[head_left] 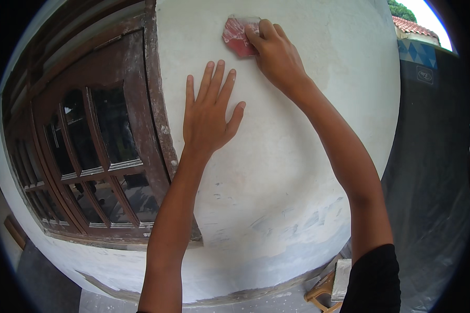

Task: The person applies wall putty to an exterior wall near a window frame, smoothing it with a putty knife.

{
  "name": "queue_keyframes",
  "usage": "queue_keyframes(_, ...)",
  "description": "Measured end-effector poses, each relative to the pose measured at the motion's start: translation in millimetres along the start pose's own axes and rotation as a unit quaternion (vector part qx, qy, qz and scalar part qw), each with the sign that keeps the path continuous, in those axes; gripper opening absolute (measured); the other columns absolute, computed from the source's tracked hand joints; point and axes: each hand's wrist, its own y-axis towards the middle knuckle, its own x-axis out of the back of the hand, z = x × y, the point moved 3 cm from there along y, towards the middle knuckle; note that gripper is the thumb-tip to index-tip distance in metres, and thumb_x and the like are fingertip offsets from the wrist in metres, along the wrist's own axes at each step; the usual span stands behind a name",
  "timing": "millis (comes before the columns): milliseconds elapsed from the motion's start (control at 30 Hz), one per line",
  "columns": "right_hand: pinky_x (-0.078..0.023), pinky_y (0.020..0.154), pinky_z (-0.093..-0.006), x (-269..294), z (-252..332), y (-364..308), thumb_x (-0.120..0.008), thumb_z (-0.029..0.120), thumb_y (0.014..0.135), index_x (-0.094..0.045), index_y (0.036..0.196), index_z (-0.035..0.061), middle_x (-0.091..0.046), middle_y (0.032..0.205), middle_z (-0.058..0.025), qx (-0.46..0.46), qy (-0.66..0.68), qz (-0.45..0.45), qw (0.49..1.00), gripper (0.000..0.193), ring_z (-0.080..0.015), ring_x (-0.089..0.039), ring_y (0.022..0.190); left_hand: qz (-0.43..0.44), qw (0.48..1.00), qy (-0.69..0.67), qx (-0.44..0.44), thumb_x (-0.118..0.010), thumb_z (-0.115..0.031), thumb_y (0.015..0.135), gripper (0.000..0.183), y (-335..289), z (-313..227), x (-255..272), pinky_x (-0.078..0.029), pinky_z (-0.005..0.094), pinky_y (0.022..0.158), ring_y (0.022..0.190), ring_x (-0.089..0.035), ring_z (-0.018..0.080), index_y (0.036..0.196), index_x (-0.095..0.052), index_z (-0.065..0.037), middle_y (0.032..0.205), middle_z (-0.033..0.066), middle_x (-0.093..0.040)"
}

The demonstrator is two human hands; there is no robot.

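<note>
High on the white wall (277, 135), my right hand (278, 52) grips a red flat putty scraper (238, 37) between thumb and fingers. White smears cover part of the scraper's face, and its flat side lies against or very close to the wall. Lower and to the left, my left hand (209, 112) rests with its palm toward the wall, fingers stretched and spread. It holds nothing. Below the hands, the wall shows grey-blue patches and streaks.
A brown wooden window (83, 135) with glass panes fills the left side, its frame worn and chipped. At the lower right stands a wooden stool (321, 292) with a pale object on it. A dark sheet (433, 172) hangs along the right. White specks dot the grey floor (245, 305).
</note>
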Motion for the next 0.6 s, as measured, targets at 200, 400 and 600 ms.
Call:
queue_keyframes(200, -0.061, 0.069, -0.0382, 22, 5, -8, -0.065, -0.001, 0.086, -0.068, 0.117, -0.0023, -0.058, 0.11, -0.0108, -0.028, 0.033, 0.026, 0.999, 0.032, -0.0277, -0.061, 0.099, -0.008, 1.0, 0.021, 0.011, -0.059, -0.032, 0.099, 0.061, 0, 2, 1, -0.011, 0.0574, 0.125, 0.156, -0.026, 0.0303, 0.152, -0.047, -0.005, 0.165, 0.0136, -0.036)
queue_keyframes(400, -0.056, 0.084, -0.0434, -3, -28, 37, -0.058, 0.008, 0.096, -0.068, 0.113, -0.0015, -0.056, 0.112, -0.0178, -0.042, 0.003, 0.038, 0.998, 0.022, -0.0345, -0.058, 0.104, -0.012, 1.0, 0.015, 0.005, -0.059, -0.031, 0.098, 0.061, 4, -3, -4, -0.011, 0.0575, 0.125, 0.156, -0.025, 0.0297, 0.152, -0.047, -0.004, 0.165, 0.014, -0.036)
queue_keyframes(600, -0.062, 0.073, -0.0393, 16, 8, -11, -0.065, -0.005, 0.083, -0.07, 0.116, -0.0016, -0.058, 0.105, -0.0108, -0.02, 0.021, 0.006, 1.0, 0.033, -0.0278, -0.061, 0.096, -0.029, 1.0, 0.003, 0.006, -0.063, -0.026, 0.096, 0.055, 3, 4, 2, -0.019, 0.0577, 0.123, 0.152, -0.033, 0.0317, 0.145, -0.055, -0.003, 0.16, 0.0147, -0.042)
